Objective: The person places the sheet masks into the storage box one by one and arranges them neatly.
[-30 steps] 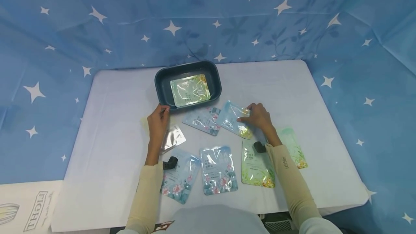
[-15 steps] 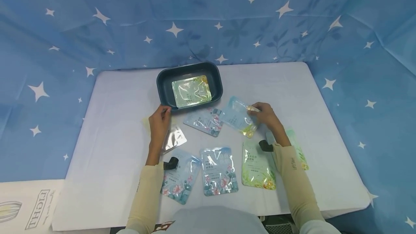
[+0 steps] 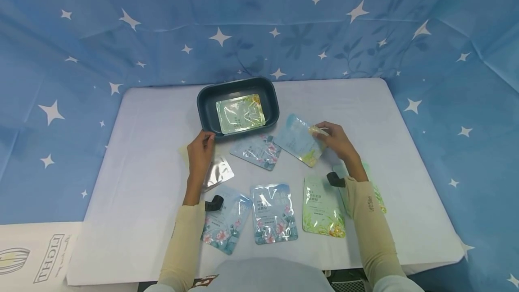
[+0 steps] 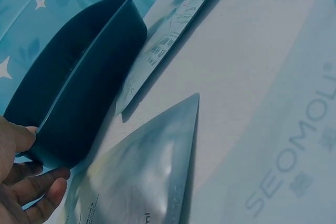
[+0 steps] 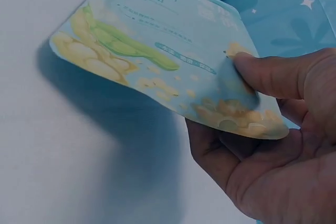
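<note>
My right hand (image 3: 338,142) pinches the edge of a light blue face mask packet (image 3: 298,141). In the right wrist view, the thumb lies on top of this packet (image 5: 173,35), which is printed with a green pod and yellow beans; the fingers are underneath, and it is raised off the cloth. My left hand (image 3: 200,153) holds the near left corner of a dark blue plastic basin (image 3: 201,111), its thumb (image 4: 21,138) at the rim and its fingers against the outer wall. A green mask packet (image 3: 240,114) lies inside the basin.
Below the basin lies a blue floral packet (image 3: 256,151), with a silver-backed packet (image 3: 219,172) beside my left wrist. Nearer me are two more blue floral packets (image 3: 273,213) (image 3: 225,220) and a green packet (image 3: 322,208). Another green packet (image 3: 379,195) is partly under my right forearm.
My right hand has moved up and to the right, lifting the bean-printed packet and turning it slightly. The left hand stays at the basin's corner.
</note>
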Tool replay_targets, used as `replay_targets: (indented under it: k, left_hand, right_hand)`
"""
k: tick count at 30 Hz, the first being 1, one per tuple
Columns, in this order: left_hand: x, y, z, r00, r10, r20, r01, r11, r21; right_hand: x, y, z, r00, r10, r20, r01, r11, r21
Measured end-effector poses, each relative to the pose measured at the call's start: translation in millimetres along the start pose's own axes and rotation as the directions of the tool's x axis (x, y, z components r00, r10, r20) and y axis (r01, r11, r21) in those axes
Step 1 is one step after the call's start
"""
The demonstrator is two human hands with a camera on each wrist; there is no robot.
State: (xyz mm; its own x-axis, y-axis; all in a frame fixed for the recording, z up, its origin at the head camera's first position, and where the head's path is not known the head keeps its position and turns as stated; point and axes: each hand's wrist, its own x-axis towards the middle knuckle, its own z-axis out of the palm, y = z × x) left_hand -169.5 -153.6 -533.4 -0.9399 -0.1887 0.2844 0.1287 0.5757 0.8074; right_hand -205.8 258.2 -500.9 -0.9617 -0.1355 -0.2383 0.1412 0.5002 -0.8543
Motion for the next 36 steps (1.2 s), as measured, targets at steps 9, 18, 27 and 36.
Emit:
replay_targets:
  k: [9,18,27,36]
  left_hand:
    - [-0.5,-2.5,0.4,1.000,0.011,-0.004,-0.011,1.000,-0.014]
    - [-1.9,0.7,0.6,1.000,0.019,-0.018,-0.019,1.000,0.011]
    - [-2.7,-1.9,1.5,1.000,0.025,-0.015,-0.024,0.999,0.024]
    - [-4.7,0.2,-0.2,1.000,0.006,-0.014,-0.006,1.000,0.022]
  right_hand:
    - [1,-20,-7,0.994,-0.011,-0.113,0.020,0.997,0.080]
    - [6,-24,-11,0.983,-0.014,-0.184,0.050,0.980,0.195]
    - [18,-43,0,0.986,-0.070,-0.151,0.113,0.948,0.297]
    - [38,-67,27,0.988,-0.116,-0.105,0.138,0.962,0.235]
